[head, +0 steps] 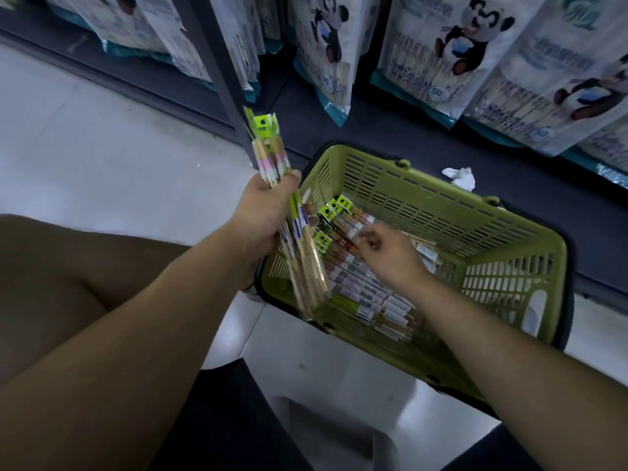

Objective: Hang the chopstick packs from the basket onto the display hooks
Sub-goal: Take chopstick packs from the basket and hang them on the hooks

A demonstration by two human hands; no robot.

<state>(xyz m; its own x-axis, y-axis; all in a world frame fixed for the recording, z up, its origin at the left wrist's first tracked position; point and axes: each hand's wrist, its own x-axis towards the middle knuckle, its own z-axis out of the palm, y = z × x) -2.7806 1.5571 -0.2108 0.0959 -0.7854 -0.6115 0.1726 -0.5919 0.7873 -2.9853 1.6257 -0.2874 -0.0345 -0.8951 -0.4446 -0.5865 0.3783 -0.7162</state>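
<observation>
In the green basket (441, 205) lie chopstick packs (360, 283) — right hand (390, 256) pinches one, left hand (265, 212) grips a bundle (272, 154).

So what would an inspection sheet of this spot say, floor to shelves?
Surface: pale glossy floor meeting a dark shelf base.
Job's things: olive-green slotted plastic basket holding clear chopstick packs with lime-green header cards; a bundle of the same packs is held above its left edge; display hooks not in view.
Clutter: crumpled white scrap on the shelf base behind the basket.
Hands: left hand grips the bundle; right hand is down in the basket, fingers curled at a pack, too blurred to confirm a grip.
Cables: nothing seen.
Surroundings: panda-printed bags on the shelving; dark metal upright.
</observation>
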